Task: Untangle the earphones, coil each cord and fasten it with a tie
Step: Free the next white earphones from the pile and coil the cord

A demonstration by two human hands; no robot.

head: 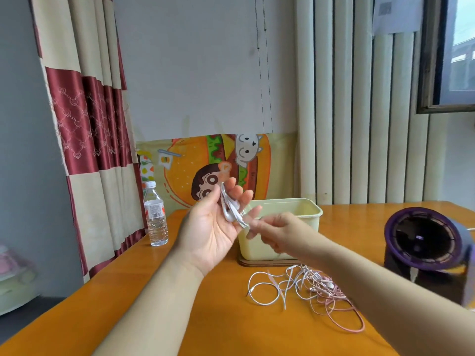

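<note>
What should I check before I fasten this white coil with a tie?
1. Coil held: the coiled white earphone cord lies across the left hand fingers, thumb against it. Ok.
2. Second grip: the right hand pinches the coil's lower end. Ok, though blurred.
3. Tie round the coil: cannot tell, as motion blur hides that end.
4. Loose ends tucked: cannot tell.
5. Other earphones separated: the tangled heap of white and pink cords lies on the orange wooden table. Not ok.
6. Drop-off free: the cream plastic bin stands open-topped behind the hands. Ok.
</note>
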